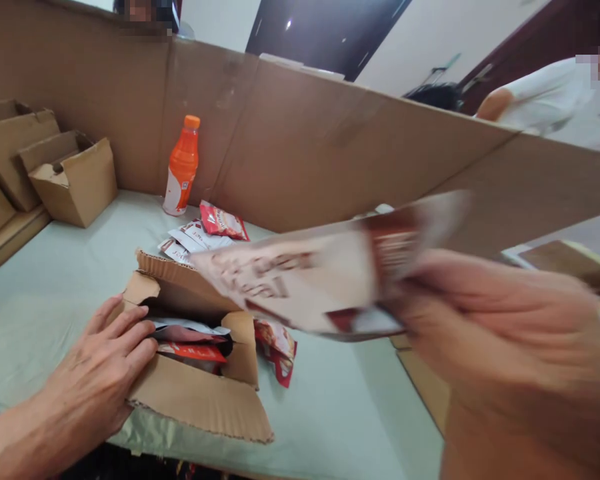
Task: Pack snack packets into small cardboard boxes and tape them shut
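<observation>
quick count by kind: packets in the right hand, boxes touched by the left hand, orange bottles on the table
Packet in right hand: 1
Cardboard box at left hand: 1
Orange bottle on table: 1
Total: 3

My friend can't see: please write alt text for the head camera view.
A person's right hand holds up a pale packet while the left hand touches an open cardboard box containing more packets; an orange bottle stands behind.

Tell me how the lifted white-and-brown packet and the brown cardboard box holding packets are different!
The white-and-brown packet is held up in the right hand; the brown cardboard box stands on the pale green table. The packet shows letters; the box looks plain. Both are touched, the box by the left hand.
</observation>
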{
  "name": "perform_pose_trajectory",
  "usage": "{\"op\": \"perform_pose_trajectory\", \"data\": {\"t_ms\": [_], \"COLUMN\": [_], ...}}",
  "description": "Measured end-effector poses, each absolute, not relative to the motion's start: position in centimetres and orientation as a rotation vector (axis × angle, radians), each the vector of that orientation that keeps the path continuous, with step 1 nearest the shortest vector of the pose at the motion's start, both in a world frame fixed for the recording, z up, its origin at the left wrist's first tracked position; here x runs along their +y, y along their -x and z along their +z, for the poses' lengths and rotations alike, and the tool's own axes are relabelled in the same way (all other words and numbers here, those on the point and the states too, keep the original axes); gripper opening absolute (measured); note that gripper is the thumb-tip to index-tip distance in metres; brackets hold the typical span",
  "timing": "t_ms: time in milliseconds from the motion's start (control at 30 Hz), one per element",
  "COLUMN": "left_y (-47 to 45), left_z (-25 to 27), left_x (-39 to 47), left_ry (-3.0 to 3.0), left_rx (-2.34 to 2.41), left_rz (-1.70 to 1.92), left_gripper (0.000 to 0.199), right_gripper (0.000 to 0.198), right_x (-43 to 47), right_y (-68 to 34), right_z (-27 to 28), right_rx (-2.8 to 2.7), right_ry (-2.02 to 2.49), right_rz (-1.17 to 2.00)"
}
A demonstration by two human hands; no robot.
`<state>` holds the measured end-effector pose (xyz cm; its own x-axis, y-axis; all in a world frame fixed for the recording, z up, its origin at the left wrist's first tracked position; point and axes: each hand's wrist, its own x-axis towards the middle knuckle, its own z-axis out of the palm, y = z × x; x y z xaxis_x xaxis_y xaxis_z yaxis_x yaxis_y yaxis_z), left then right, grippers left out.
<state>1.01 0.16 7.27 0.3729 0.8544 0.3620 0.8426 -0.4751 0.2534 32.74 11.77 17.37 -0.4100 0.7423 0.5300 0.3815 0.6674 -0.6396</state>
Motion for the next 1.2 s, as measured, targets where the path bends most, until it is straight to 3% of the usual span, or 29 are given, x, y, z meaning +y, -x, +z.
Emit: {"op": "perform_pose_trajectory", "data": {"t_ms": [133, 500, 733, 900, 1100, 1200], "left_y": [-1.2, -1.9, -1.4, -1.0, 0.1, 1.3], "left_z": [7.5, 7.6, 6.7, 5.2, 6.1, 6.9], "left_x": [-0.1, -0.7, -0.7, -0.7, -1.4, -2.1], "left_ry": [-2.601, -2.599, -2.620, -2.586, -2.614, -2.550], "left_rx": [1.614, 1.782, 1.707, 1.683, 1.697, 1.734], "left_rz": [0.610, 0.624, 0.689, 0.723, 0.726, 0.745], "left_gripper": [0.032, 0.022, 0.031, 0.051, 0.072, 0.067], "right_gripper": [0.029, 0.014, 0.023, 0.026, 0.029, 0.029], "right_x": [12.0, 13.2, 13.5, 12.8, 13.3, 13.7], "right_y": [-27.2, -13.2, -19.5, -21.9, -21.4, -21.4], "right_z": [18.5, 14.5, 13.9, 10.6, 8.6, 8.1], "right_rx": [-2.690, -3.382, -2.883, -3.072, -3.042, -3.032], "right_ry": [0.718, 0.679, 0.987, 1.141, 1.019, 0.939], "right_rz": [0.409, -0.001, 0.574, 0.596, 0.847, 0.825]}}
